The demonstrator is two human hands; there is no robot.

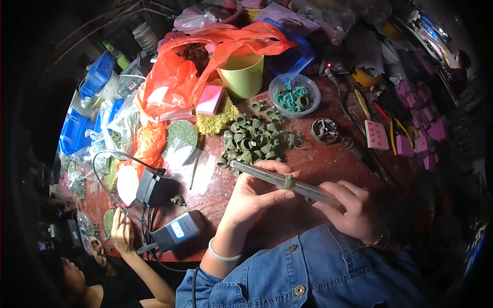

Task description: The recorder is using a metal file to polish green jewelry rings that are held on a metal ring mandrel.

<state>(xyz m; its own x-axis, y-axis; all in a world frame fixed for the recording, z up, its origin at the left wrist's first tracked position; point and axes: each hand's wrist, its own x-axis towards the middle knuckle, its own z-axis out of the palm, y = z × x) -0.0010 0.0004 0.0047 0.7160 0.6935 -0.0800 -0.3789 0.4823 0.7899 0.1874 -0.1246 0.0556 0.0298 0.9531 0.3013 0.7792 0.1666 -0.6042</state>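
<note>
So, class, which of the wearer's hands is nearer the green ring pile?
Left. The left hand is just in front of the pile; the right hand is farther, to the right.

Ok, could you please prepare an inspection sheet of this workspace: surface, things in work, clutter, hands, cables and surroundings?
Surface: red tabletop, worn, with pale marks.
Things in work: green ring around a grey rod; heap of green rings just beyond.
Clutter: red plastic bag, yellow-green bucket, clear tub with teal pieces inside.
Hands: left hand holds the rod, thumb close to the ring; right hand grips the rod's other end.
Cables: black cable crosses the right side; bundled cables beside a grey box at left.
Surroundings: another person's hand at the left table edge; pink blocks at far right.
</note>
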